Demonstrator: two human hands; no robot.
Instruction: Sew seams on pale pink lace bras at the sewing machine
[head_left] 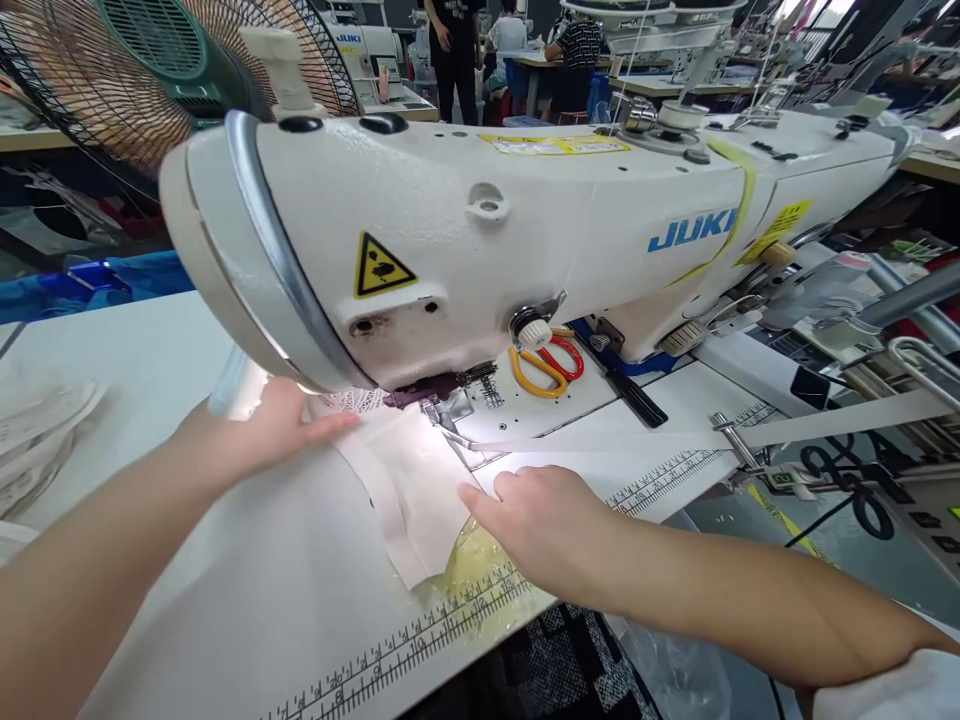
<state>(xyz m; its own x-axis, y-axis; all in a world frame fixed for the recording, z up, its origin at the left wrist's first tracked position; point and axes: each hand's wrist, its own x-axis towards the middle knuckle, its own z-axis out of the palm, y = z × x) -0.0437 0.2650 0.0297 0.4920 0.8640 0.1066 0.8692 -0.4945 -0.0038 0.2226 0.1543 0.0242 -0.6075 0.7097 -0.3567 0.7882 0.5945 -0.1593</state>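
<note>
A white JUKI sewing machine [525, 220] stretches across the table. Under its presser foot [442, 410] lies a piece of white fabric [412, 490] with a lace edge [356, 402]. My left hand [281, 425] rests flat on the fabric at the left of the needle, fingers pointing at the lace. My right hand [536, 520] lies flat on the fabric in front of the foot, fingers spread toward it. A pale yellow sheer piece [472, 565] pokes out beneath the white fabric near the table's front edge. A white tape [825, 420] runs in from the right through a metal guide [731, 435].
Yellow and red scissors [551, 365] lie on the machine bed behind the needle plate, next to a black tool [634, 395]. A ruler strip [420, 640] runs along the table's front edge. A fan [150, 70] stands at back left. People work at far tables [510, 50].
</note>
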